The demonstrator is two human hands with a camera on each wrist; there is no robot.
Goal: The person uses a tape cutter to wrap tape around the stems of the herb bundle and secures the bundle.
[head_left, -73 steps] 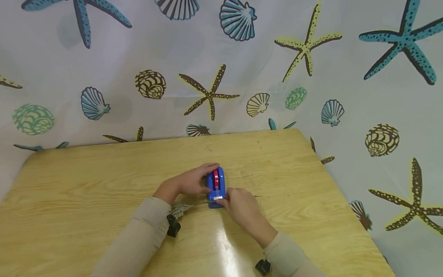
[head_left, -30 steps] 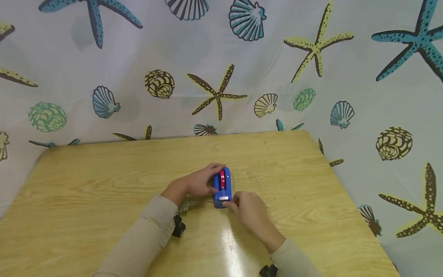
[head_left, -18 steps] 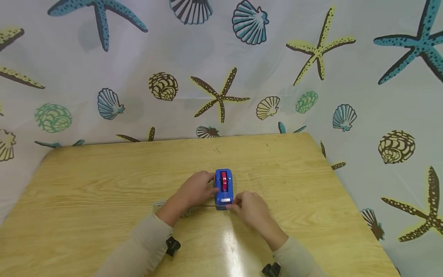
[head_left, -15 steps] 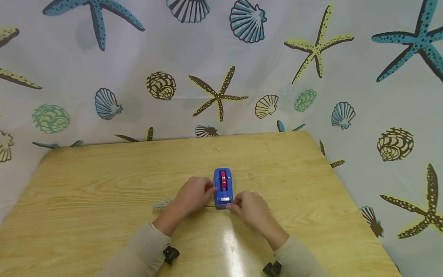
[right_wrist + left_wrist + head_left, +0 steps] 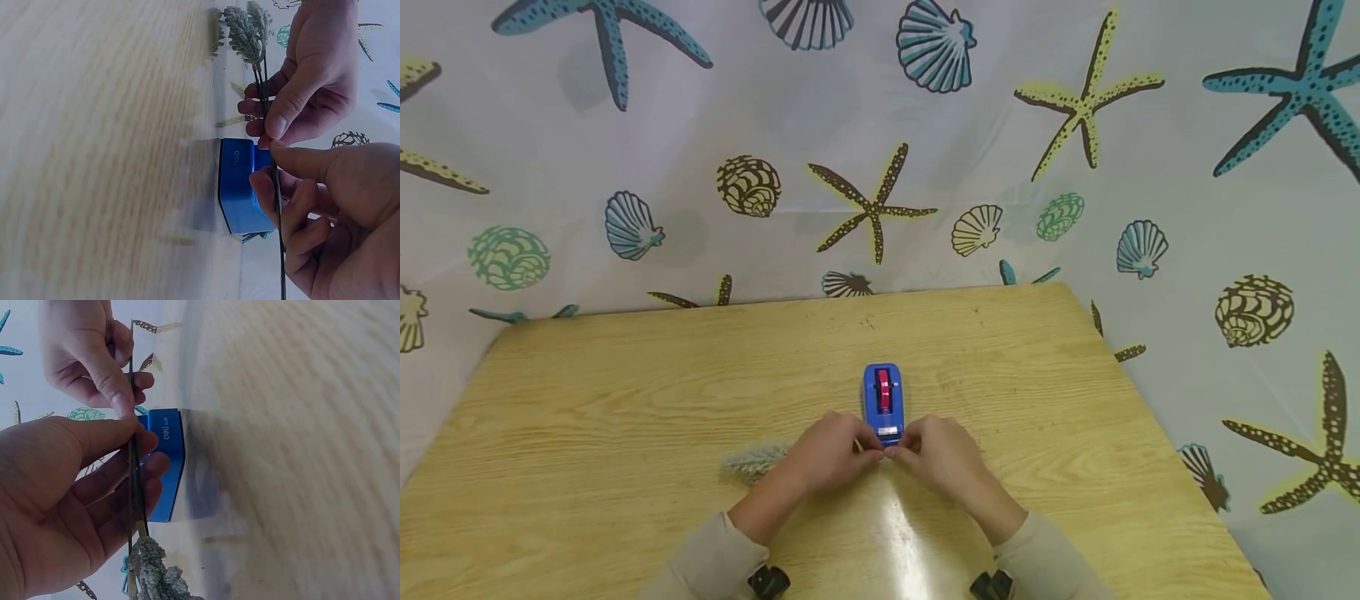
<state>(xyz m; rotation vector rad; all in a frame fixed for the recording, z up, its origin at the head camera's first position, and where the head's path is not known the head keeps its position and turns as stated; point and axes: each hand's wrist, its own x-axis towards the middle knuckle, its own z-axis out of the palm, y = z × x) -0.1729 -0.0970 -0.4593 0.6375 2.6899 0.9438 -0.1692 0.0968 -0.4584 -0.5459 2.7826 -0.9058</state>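
Thin dark flower stems with knobbly grey-green heads point(image 5: 247, 34) run across the front of a blue tape dispenser point(image 5: 891, 419). My left hand point(image 5: 827, 450) pinches the stems between thumb and index finger, its other fingers loosely bent behind them. Right beside it, my right hand point(image 5: 943, 458) pinches the same stems point(image 5: 280, 231), and the two thumb tips almost meet. In the head view the flower heads stick out to the left, partly behind the left wrist. A red tape roll point(image 5: 884, 390) sits in the dispenser. Whether tape is on the stems cannot be made out.
The wooden table point(image 5: 625, 400) lies under both hands. A white cloth point(image 5: 820, 100) printed with starfish and shells hangs behind it and along the right side. Small black cameras point(image 5: 768, 581) are worn at both wrists.
My left hand has left the dispenser's left side and moved toward me and right, onto the stems beside the right hand. The flower heads show more now. The right hand stays nearly in place.
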